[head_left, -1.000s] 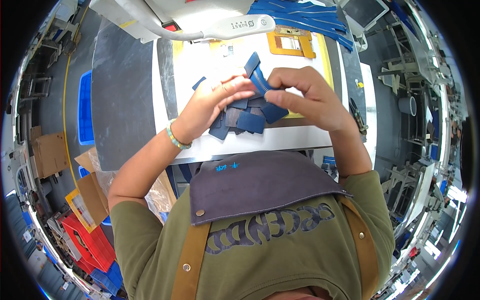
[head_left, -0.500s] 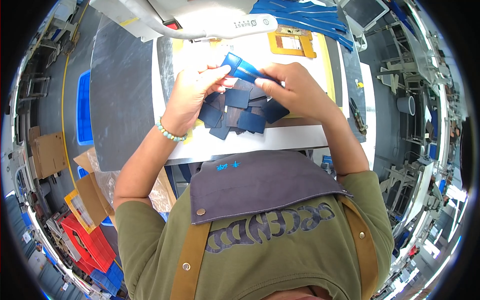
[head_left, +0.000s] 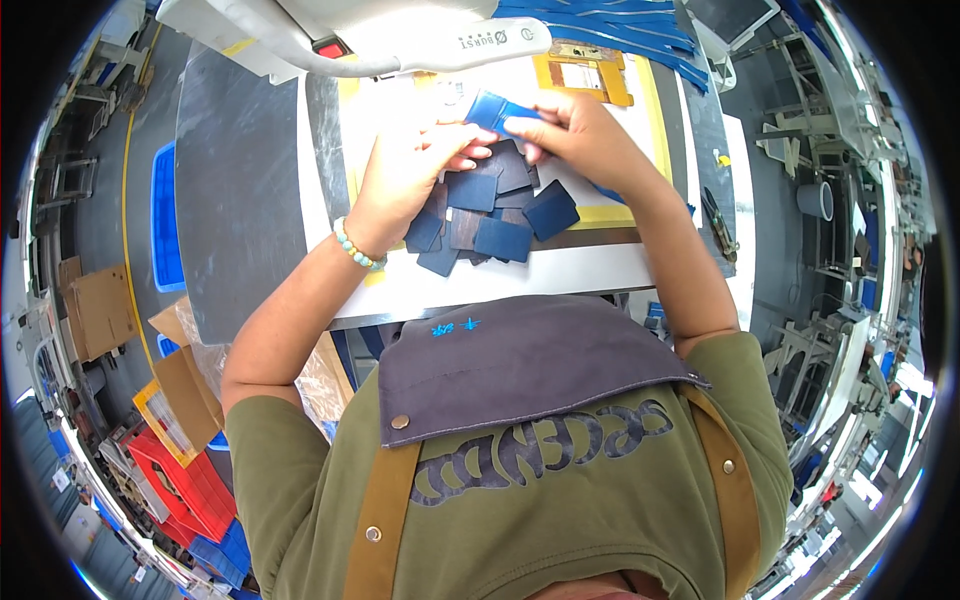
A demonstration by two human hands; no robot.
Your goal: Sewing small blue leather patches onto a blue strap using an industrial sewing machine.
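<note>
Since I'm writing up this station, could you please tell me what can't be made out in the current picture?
Head view: part of the blue strip, hidden behind the right fingers.
Head view: the lower pieces of the dark pile, covered by those on top.
Head view: the top of the white machine, cut off by the upper edge.

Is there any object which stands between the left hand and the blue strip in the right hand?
Nothing visible does. The left hand is right at the near edge of the blue strip; whether it touches, I cannot tell. The pile of flat pieces lies lower in the picture.
</note>
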